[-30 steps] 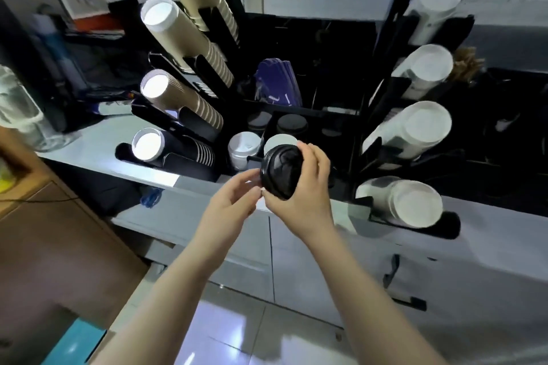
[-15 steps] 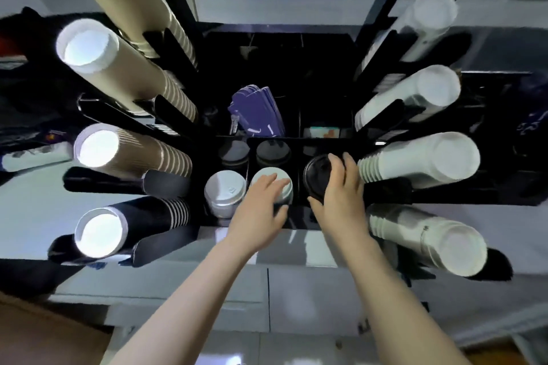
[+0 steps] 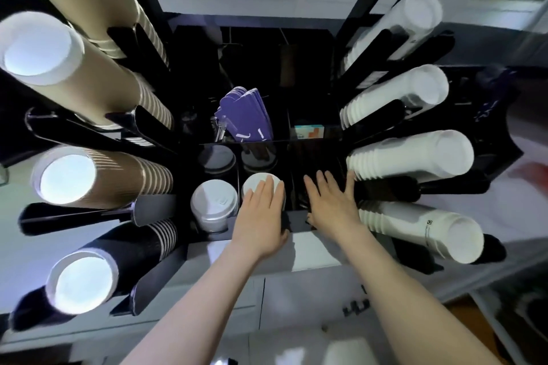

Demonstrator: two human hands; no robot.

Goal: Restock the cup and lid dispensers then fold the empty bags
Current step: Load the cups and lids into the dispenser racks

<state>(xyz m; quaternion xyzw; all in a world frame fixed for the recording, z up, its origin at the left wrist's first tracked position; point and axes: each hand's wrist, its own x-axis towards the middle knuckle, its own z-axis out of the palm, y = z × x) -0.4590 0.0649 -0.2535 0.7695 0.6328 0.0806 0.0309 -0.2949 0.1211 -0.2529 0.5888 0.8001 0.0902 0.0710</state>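
Black lid gone from R hand [image 3: 332,204]; both grips flat, empty (L hand [image 3: 262,213] on white lids [image 3: 261,182]).

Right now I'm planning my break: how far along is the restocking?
Cup racks look full: tall tan paper cup stacks and white cup stacks. In hand: left hand rests flat on the white lid stack; right hand lies over the dark lid slot. No bags in view; folding remains.

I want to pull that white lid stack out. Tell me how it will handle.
The lid stack is loosely nested thin lids, so it is probably light and may split apart if lifted from the top. Its slot fits closely, so it should not tip there; grip low.
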